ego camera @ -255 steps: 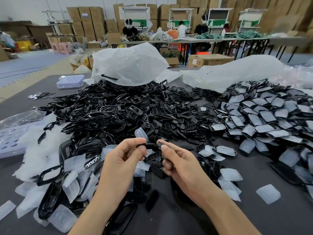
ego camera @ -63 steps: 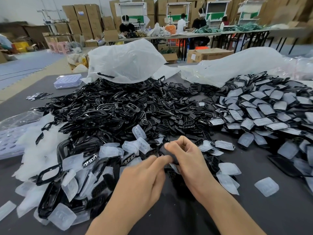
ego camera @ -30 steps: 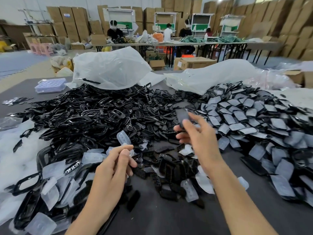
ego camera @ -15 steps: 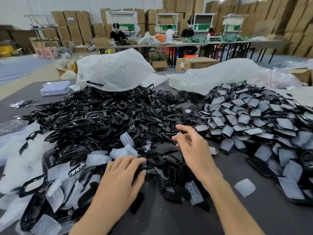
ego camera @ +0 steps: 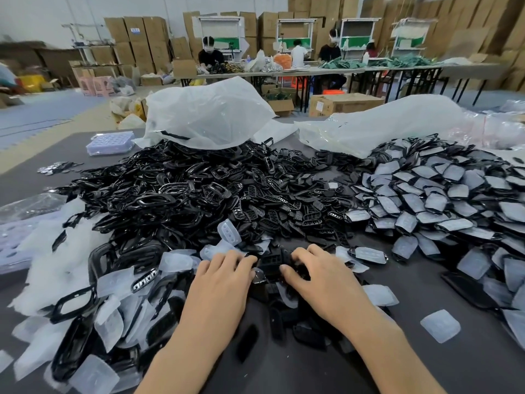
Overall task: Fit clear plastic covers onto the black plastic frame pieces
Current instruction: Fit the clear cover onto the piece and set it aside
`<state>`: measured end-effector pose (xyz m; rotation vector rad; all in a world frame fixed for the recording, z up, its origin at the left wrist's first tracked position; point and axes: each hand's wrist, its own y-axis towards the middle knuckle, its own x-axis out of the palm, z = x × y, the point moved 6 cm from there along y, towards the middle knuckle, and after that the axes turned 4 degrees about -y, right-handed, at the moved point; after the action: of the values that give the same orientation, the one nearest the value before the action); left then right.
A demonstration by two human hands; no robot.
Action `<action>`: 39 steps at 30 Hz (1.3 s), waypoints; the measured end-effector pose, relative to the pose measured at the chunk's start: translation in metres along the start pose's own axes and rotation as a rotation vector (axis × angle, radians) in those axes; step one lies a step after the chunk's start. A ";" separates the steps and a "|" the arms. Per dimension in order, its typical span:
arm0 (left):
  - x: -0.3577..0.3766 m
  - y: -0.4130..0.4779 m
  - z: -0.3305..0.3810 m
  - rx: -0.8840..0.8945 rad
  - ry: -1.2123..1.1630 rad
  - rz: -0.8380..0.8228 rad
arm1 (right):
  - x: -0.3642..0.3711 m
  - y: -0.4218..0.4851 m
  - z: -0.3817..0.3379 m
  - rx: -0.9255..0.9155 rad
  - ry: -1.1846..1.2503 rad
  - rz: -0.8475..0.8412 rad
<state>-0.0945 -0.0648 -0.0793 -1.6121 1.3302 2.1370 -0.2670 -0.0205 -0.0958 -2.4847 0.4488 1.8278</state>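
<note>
Both hands are down on a small heap of black frame pieces [ego camera: 272,261] at the table's near middle. My left hand [ego camera: 224,282] lies palm down, its fingers flat over the pieces and a clear cover [ego camera: 257,277] at its thumb side. My right hand [ego camera: 318,277] curls thumb and fingers around a black frame piece [ego camera: 297,267]. Loose clear covers [ego camera: 228,231] lie scattered to the left and around the hands. A big mound of bare black frames [ego camera: 199,194] rises behind. Frames with covers fitted [ego camera: 443,200] are piled at the right.
Two white plastic bags [ego camera: 204,115] [ego camera: 383,123] lie behind the piles. A clear tray [ego camera: 110,142] sits at the far left of the dark table [ego camera: 412,285]. White padding [ego camera: 48,257] lies at the left. People work at tables in the background.
My right hand carried a finished piece toward the right pile, let it go, and came back down. Both hands have now closed in on the near heap of black pieces.
</note>
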 end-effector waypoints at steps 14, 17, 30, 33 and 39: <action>-0.042 -0.018 -0.056 -0.716 -0.943 0.468 | -0.029 0.088 -0.125 -0.322 0.052 0.131; -0.040 -0.022 -0.068 -0.815 -1.058 0.512 | 0.003 0.102 -0.151 -0.300 -0.096 -0.002; -0.031 -0.024 -0.085 -0.895 -1.270 0.621 | 0.002 0.083 -0.141 -0.250 0.134 0.109; -0.028 -0.026 -0.089 -0.955 -1.339 0.644 | 0.012 0.084 -0.157 -0.260 -0.005 0.114; -0.024 -0.026 -0.090 -0.959 -1.400 0.600 | 0.017 0.083 -0.170 -0.268 -0.027 0.131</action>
<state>-0.0069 -0.1045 -0.0762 0.6152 0.2420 3.2611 -0.1243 -0.1355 -0.0467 -2.6520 0.3982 2.0966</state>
